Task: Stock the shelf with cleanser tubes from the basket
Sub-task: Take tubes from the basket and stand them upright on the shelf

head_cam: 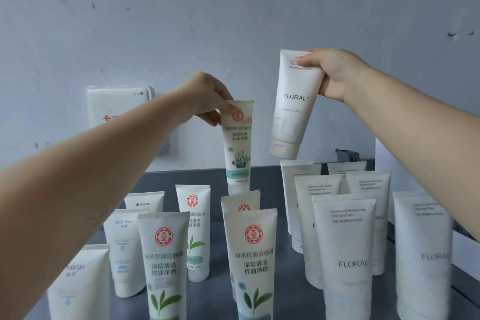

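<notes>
I am holding two cleanser tubes above the grey shelf (215, 236). My left hand (207, 96) is pinching the crimped top of a white tube with a red seal and seaweed print (237, 148), its cap just above the back row near the shelf's rear edge. My right hand (335, 73) is gripping a plain white FLORAL tube (293, 106), tilted, well above the white tubes at the right rear. Next, I judge, each needs lowering upright into its matching row. No basket is visible.

A pale blue-grey wall (233, 21) has small marks. A white router box (114, 109) hangs above the dark grey shelf (181, 176).
</notes>
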### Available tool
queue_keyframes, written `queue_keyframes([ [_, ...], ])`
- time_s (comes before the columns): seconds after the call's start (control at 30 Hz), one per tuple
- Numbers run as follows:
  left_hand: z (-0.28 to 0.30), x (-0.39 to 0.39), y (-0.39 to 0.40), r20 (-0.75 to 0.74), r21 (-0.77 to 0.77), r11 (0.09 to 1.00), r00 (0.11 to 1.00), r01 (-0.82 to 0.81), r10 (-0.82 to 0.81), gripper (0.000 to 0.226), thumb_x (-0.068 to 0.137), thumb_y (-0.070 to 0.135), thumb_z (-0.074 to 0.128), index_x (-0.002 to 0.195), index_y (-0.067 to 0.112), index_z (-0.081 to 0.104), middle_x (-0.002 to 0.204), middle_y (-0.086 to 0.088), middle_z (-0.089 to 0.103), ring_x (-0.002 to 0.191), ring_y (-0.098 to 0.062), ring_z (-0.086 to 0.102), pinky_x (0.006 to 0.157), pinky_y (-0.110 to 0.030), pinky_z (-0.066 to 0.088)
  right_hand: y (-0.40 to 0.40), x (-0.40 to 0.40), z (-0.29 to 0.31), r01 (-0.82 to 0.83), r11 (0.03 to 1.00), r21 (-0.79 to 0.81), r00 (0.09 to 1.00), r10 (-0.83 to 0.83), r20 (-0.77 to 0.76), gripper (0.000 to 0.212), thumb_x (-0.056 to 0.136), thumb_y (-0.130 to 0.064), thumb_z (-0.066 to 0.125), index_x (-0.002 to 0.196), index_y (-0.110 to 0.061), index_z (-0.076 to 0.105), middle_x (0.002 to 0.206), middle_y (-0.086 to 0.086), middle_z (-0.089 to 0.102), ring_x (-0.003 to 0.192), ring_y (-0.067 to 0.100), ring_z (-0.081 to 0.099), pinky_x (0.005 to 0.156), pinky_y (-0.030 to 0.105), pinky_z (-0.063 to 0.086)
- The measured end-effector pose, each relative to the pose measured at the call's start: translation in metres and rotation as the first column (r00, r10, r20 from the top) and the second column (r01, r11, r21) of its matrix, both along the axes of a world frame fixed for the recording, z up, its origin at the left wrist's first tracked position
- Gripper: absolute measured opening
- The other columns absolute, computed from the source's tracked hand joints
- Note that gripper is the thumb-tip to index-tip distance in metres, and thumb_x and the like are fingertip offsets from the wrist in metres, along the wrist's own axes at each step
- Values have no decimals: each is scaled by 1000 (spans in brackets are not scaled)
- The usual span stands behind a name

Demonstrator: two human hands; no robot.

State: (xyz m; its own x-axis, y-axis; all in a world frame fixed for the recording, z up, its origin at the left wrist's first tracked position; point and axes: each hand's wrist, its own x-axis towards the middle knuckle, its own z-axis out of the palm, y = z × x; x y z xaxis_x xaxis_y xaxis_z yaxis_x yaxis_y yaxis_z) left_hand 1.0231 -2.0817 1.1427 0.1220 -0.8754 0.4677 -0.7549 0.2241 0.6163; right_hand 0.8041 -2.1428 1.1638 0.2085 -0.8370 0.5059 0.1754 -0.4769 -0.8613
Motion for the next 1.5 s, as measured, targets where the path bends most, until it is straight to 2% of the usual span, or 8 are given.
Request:
queue_keyframes([
  [0.23,-19,1,-35,189,271,960,973,75,-129,18,77,5,73,69,9,58,73,-11,70,52,-14,68,60,-27,59,-19,8,-4,34,999,25,998,-32,-50,14,87,-2,54,91,-13,62,84,1,66,68,12,66,54,21,54],
  [0.33,-33,1,-48,254,373,924,948,88,-193,18,79,3,71,69,9,57,78,-13,71,60,-18,69,62,-26,60,-28,7,-3,41,999,36,997,-39,-61,21,87,-4,55,105,-13,61,88,0,66,75,13,65,65,25,55],
  [0.43,-44,2,-58,285,454,887,930,84,-234,18,78,5,73,69,9,57,77,-11,72,63,-19,70,67,-28,60,-33,5,0,53,998,38,995,-49,-82,20,85,-6,58,100,-17,63,87,-3,66,75,11,65,65,24,54],
  [0.87,-73,5,-72,276,593,801,913,84,-300,20,85,7,66,71,10,52,78,-4,71,75,-21,70,73,-28,59,-49,10,-8,-17,999,35,986,22,-165,17,88,-4,56,86,-19,62,84,-4,66,73,8,65,67,22,55],
  [1.13,-76,5,-66,314,590,803,892,85,-325,18,84,13,68,72,13,54,82,-1,73,78,-18,72,75,-27,59,-46,14,-13,-60,997,38,983,65,-174,16,88,-4,56,84,-18,63,69,-7,70,67,6,67,66,21,56],
  [1.3,-73,3,-62,406,618,786,852,10,-330,14,86,25,66,79,15,59,88,1,74,80,-17,72,75,-29,58,-42,5,-9,-77,997,31,986,80,-148,16,88,-4,56,94,-17,64,78,-6,70,71,7,68,72,23,56],
  [1.37,-65,-1,-62,439,557,831,850,-2,-292,18,86,33,64,88,15,62,90,2,72,80,-16,70,69,-27,57,-40,-2,-6,-78,997,24,987,81,-140,16,88,-4,56,89,-18,64,73,-7,71,70,6,68,71,23,56],
  [1.5,-27,-27,-62,143,223,952,958,212,-247,21,90,36,55,97,17,58,93,1,65,75,-15,67,64,-29,53,-39,-14,0,-93,996,2,986,92,-137,16,88,-3,56,89,-17,63,76,-5,71,73,9,68,76,26,56],
])
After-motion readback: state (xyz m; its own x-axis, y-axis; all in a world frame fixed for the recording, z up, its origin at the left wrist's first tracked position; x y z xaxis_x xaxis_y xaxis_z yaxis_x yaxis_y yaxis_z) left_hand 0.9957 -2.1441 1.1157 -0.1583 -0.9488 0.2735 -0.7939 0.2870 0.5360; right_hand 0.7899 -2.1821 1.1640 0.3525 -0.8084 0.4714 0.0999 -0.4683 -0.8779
